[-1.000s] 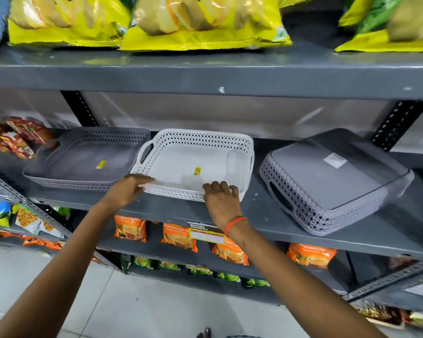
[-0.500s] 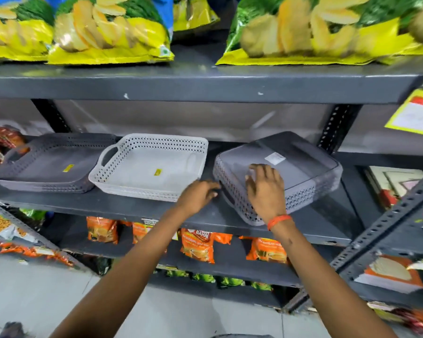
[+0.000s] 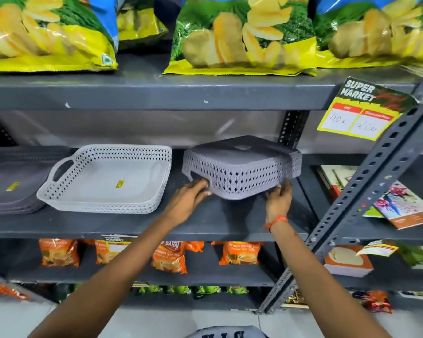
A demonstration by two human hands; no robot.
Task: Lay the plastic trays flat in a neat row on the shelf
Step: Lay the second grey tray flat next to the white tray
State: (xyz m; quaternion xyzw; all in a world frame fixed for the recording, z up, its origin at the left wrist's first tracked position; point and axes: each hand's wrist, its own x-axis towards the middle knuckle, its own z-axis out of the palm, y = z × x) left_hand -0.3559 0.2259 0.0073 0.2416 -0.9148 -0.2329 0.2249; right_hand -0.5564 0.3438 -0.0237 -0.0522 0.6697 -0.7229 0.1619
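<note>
An upside-down grey lattice tray [image 3: 239, 167] is lifted off the middle shelf [image 3: 132, 223], its near edge raised. My left hand [image 3: 189, 200] grips the tray's near left corner by the handle opening. My right hand [image 3: 279, 198], with an orange thread on the wrist, grips its near right corner. A white lattice tray [image 3: 108, 181] lies flat and upright just to its left. A dark grey tray [image 3: 12, 181] lies flat at the far left, partly cut off by the frame edge.
Chip bags [image 3: 239, 37] fill the shelf above. A slanted perforated steel upright [image 3: 366, 186] and a price tag [image 3: 362, 111] stand close on the right. Orange tea packets [image 3: 169, 257] line the shelf below. Booklets [image 3: 401, 203] lie in the right bay.
Both hands left the white tray and moved right to the upside-down grey tray. They now grip its near corners and have lifted it off the shelf.
</note>
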